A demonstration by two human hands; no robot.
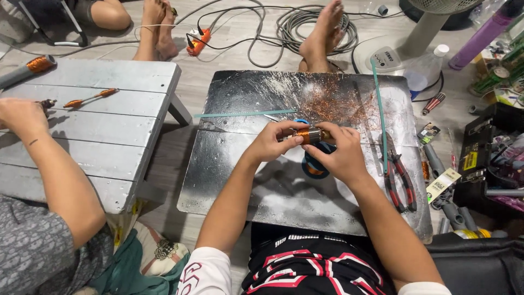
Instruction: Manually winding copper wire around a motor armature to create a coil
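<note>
Mostly, head view only, so I work from that:
Left hand: my left hand is closed in a pinch on one end of the copper-wound coil, thumb and fingers wrapped round its metal stub.
Right hand: my right hand is closed on the other end, fingers curled over the top, thumb beneath.
Coil position: held just above the dark metal sheet, near its middle, lying roughly level between both hands.
Below the coil: a blue tape roll lies on the sheet, partly hidden by my right hand.
Loose wire: a tangle of fine copper strands lies on the sheet beyond the hands.
Tools near: red-handled pliers lie to the right; a green strip lies to the left of the hands.
Neighbour: another person's hand rests on the grey wooden table, well apart from mine.
Doing it well, I judge: keep the coil level, grip the ends and not the winding, and hold it clear of the loose strands so nothing snags.
Unclear: whether a free wire end is pinched, I cannot tell.
</note>
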